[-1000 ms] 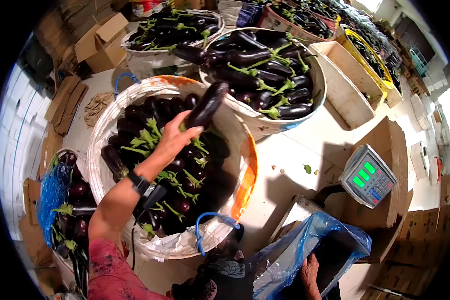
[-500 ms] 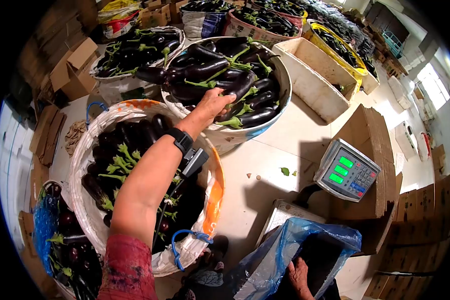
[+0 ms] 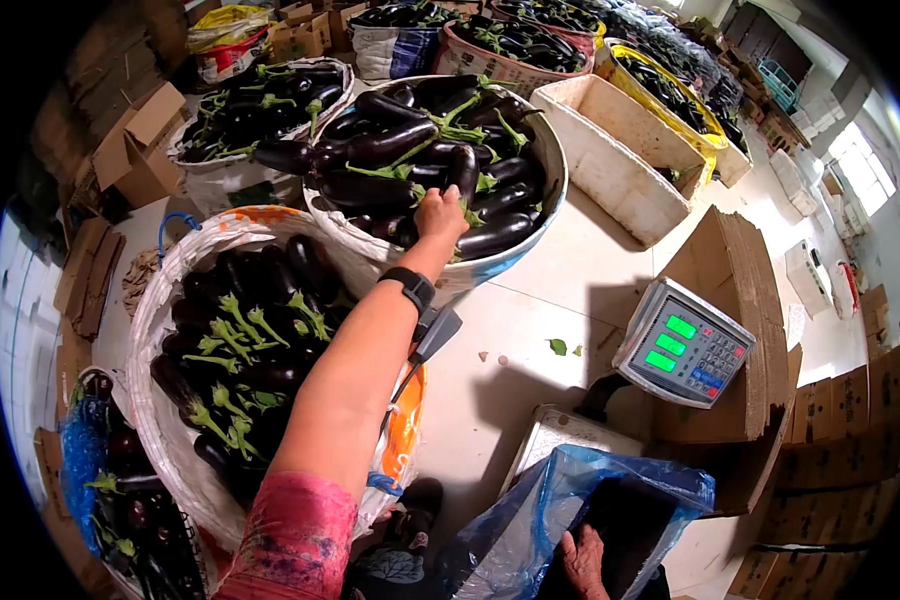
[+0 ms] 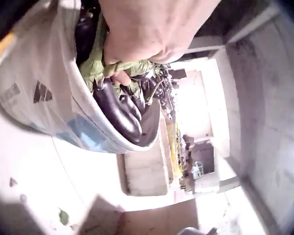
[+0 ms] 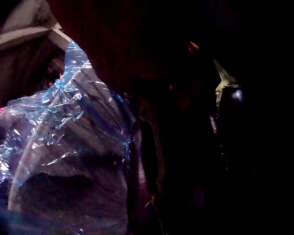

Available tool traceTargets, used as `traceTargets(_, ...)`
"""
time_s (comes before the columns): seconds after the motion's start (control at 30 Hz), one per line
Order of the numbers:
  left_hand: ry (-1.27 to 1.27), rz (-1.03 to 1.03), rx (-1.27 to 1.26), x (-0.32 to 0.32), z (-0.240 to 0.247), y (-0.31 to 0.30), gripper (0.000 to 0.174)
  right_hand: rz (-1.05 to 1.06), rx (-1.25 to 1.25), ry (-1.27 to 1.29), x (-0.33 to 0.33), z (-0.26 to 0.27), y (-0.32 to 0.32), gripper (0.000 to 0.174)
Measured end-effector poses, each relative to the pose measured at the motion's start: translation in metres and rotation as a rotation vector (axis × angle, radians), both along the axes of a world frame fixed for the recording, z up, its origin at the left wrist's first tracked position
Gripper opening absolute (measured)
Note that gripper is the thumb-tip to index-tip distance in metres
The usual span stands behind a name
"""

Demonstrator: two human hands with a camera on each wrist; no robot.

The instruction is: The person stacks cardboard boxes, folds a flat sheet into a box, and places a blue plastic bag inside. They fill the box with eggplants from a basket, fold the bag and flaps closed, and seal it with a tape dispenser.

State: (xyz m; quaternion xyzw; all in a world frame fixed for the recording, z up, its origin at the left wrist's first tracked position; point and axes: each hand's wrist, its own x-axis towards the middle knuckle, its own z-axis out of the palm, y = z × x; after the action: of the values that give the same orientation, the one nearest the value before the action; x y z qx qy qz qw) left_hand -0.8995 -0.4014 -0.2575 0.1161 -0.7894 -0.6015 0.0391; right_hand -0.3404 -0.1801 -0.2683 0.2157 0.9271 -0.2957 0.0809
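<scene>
In the head view my left hand (image 3: 440,218) reaches out over a white tub (image 3: 555,165) heaped with purple eggplants. Its fingers grip an eggplant (image 3: 462,168) near the tub's front rim. Seen from the left wrist, that hand (image 4: 142,34) covers several green stems, a fingertip showing among them, with a glossy eggplant (image 4: 115,112) just below. My right hand (image 3: 582,562) is down inside a blue plastic bag (image 3: 530,520), its fingers partly in shadow. The dark right wrist view shows the bag (image 5: 73,127) and eggplants (image 5: 139,171) close to that hand; I cannot tell its hold.
Nearest me stands a white woven basket (image 3: 155,430) of eggplants, stems upward. A scale display (image 3: 685,345) with green digits rises beside an open cardboard box (image 3: 735,290). Behind are a white foam crate (image 3: 605,170) and more filled tubs. Leaves (image 3: 557,346) lie on the tiled floor.
My left hand has carried an eggplant from above the near basket forward onto the heap in the white tub. The head view has shifted, and my right hand stays in the bag.
</scene>
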Motion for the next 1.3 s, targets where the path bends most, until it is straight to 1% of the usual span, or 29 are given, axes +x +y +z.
traceTargets(0.03,0.040,-0.009,-0.356,-0.005,-0.004,0.002,0.039,-0.015,0.012,-0.047,-0.001,0.003,-0.002,0.048)
traceTargets(0.07,0.085,0.048,-0.558,0.007,0.004,0.012,0.042,-0.029,0.024,-0.092,-0.001,0.005,-0.004,0.046)
traceTargets(0.1,-0.001,0.045,-0.373,0.015,0.020,0.012,0.042,-0.044,0.035,-0.134,-0.003,0.008,-0.006,0.044)
traceTargets(0.13,-0.088,0.040,-0.187,0.023,0.038,0.012,0.042,-0.066,-0.007,-0.161,-0.007,0.015,-0.008,0.049)
traceTargets(0.17,-0.174,0.033,-0.002,0.027,0.047,0.012,0.042,-0.064,0.012,-0.135,-0.006,0.014,-0.008,0.049)
traceTargets(0.2,-0.204,0.052,0.033,0.025,0.048,0.012,0.043,-0.062,0.029,-0.110,-0.004,0.012,-0.009,0.049)
traceTargets(0.23,-0.167,0.058,-0.102,0.019,0.040,0.012,0.042,-0.058,0.045,-0.085,-0.001,0.009,-0.010,0.049)
traceTargets(0.33,-0.069,0.066,-0.516,0.023,0.038,0.016,0.042,0.002,0.030,0.019,0.008,-0.012,0.004,0.048)
traceTargets(0.43,0.157,0.030,-0.916,0.036,0.036,0.018,0.044,-0.010,-0.003,0.041,0.003,-0.005,0.001,0.043)
traceTargets(0.47,0.122,0.019,-0.819,0.037,0.037,0.015,0.046,-0.009,0.004,0.078,0.001,-0.002,-0.001,0.038)
traceTargets(0.5,0.019,-0.049,-0.774,0.035,0.039,0.012,0.046,-0.031,0.003,0.036,-0.001,0.001,-0.005,0.042)
traceTargets(0.57,0.073,-0.023,-0.789,0.039,0.038,0.008,0.042,-0.067,-0.001,-0.056,-0.004,0.011,-0.011,0.049)
traceTargets(0.67,0.426,-0.120,-0.842,0.063,0.063,-0.009,0.038,-0.048,0.029,-0.025,-0.002,0.013,-0.011,0.047)
traceTargets(0.7,0.747,-0.082,-0.679,0.062,0.054,-0.025,0.032,-0.049,0.034,-0.021,-0.002,0.012,-0.009,0.047)
traceTargets(0.77,0.857,-0.113,-0.497,0.089,0.074,-0.070,0.030,-0.027,0.019,-0.029,-0.001,0.004,-0.005,0.046)
traceTargets(0.8,0.779,-0.077,-0.432,0.103,0.078,-0.099,0.029,-0.020,0.056,-0.037,0.001,-0.001,-0.003,0.043)
traceTargets(0.83,0.760,-0.027,-0.488,0.113,0.078,-0.137,0.029,0.022,0.042,-0.034,0.010,-0.019,0.013,0.035)
traceTargets(0.87,0.704,0.066,-0.549,0.128,0.075,-0.179,0.030,0.027,0.020,-0.059,0.012,-0.025,0.023,0.036)
traceTargets(0.9,0.671,0.199,-0.711,0.137,0.060,-0.229,0.032,0.028,0.002,-0.086,0.013,-0.028,0.024,0.036)
traceTargets(0.93,0.499,0.330,-0.687,0.165,0.025,-0.334,0.035,0.017,-0.031,-0.085,0.006,-0.014,0.008,0.038)
traceTargets(0.97,0.492,0.454,-0.752,0.180,-0.020,-0.407,0.038,-0.037,-0.042,-0.058,-0.004,0.003,0.000,0.041)
traceTargets(1.0,0.218,0.638,-0.993,0.219,-0.019,-0.430,0.040,-0.019,-0.027,-0.067,-0.003,0.000,0.003,0.038)
traceTargets(1.03,-0.041,0.738,-1.014,0.249,-0.020,-0.448,0.049,-0.015,0.010,-0.008,0.003,-0.011,0.007,0.038)
traceTargets(1.07,-0.228,0.785,-0.944,0.274,-0.031,-0.467,0.059,-0.002,0.017,-0.040,0.004,-0.012,0.009,0.038)
traceTargets(1.1,-0.197,0.770,-0.920,0.299,-0.046,-0.481,0.069,0.012,0.026,-0.071,0.002,-0.011,0.009,0.038)
traceTargets(1.17,-0.083,0.630,-0.737,0.328,-0.086,-0.514,0.076,0.013,-0.041,-0.021,-0.004,0.000,0.001,0.037)
traceTargets(1.23,-0.323,0.869,-0.743,0.334,-0.081,-0.474,0.072,-0.001,-0.083,0.011,-0.006,0.006,-0.003,0.036)
traceTargets(1.27,-0.384,0.774,-0.590,0.336,-0.073,-0.466,0.069,-0.010,-0.098,0.016,-0.006,0.007,-0.005,0.035)
traceTargets(1.3,-0.261,0.730,-0.559,0.339,-0.065,-0.450,0.063,-0.019,-0.111,0.023,-0.007,0.007,-0.006,0.034)
